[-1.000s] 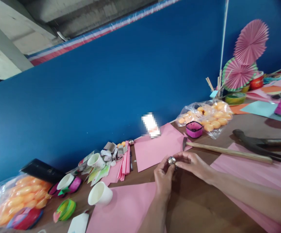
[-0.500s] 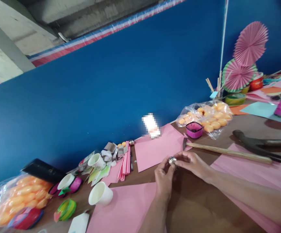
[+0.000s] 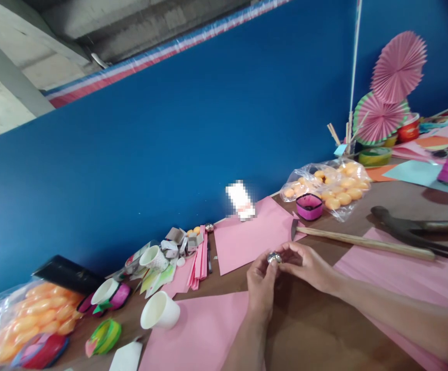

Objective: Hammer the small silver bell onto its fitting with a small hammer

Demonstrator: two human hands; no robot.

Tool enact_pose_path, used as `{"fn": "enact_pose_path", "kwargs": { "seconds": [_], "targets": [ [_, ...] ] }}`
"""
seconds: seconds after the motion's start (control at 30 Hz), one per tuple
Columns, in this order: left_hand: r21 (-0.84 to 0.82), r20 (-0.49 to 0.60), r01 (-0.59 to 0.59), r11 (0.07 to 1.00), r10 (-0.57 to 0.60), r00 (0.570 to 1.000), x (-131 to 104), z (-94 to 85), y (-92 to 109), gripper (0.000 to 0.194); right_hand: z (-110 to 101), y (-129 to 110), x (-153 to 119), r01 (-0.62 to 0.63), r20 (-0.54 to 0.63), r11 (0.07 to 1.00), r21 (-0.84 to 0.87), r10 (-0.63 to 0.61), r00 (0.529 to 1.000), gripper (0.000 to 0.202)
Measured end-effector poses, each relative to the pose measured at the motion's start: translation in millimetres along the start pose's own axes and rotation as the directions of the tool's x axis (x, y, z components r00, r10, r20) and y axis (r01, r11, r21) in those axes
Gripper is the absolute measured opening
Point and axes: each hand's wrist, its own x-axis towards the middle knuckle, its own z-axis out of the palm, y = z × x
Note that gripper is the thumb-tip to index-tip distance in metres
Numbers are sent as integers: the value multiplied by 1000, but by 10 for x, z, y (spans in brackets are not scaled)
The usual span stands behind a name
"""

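My left hand (image 3: pixel 260 283) pinches a small shiny silver ball (image 3: pixel 274 257) between thumb and fingers, just above the brown table. From the other side, my right hand (image 3: pixel 309 265) is closed with its thumb and fingertips at the same ball. Part of the ball is hidden by the fingers. Beyond the hands lies a sheet of pink paper (image 3: pixel 247 239). Another pink sheet (image 3: pixel 200 330) extends left of my left wrist, with a white paper cup (image 3: pixel 165 309) tipped at its edge. A wooden-handled hammer (image 3: pixel 363 242) lies just past my right hand.
A claw hammer (image 3: pixel 397 226) lies at the right. Bags of orange balls sit at the back (image 3: pixel 339 188) and at the left (image 3: pixel 38 314). Pink strips (image 3: pixel 197 263) and small boxes (image 3: pixel 177 237) crowd the blue wall (image 3: pixel 169 129). Pink paper fans (image 3: pixel 399 67) stand far right.
My right hand's fingers have shifted slightly at the silver ball, and the ball has turned or moved a little. Both hands stay in nearly the same place.
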Motion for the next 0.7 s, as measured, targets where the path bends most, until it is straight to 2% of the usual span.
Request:
{"fn": "enact_pose_path", "kwargs": {
  "seconds": [0.1,0.2,0.43,0.7],
  "targets": [
    [16,-31,-2,1000,2,1000,2,7,2,40,6,-23,-20,16,-14,1000,-24,-16,1000,29],
    [2,-9,8,1000,-7,1000,-3,19,21,39,10,-52,-34,52,-17,998,-45,-52,998,28],
    [-228,1,60,972,-61,998,-7,26,84,35,25,-70,-17,64,-7,998,-9,-64,998,28],
    [-207,-20,62,976,-67,998,-6,8,63,30,28,-43,-29,65,23,997,35,-66,998,36]
  ]
}}
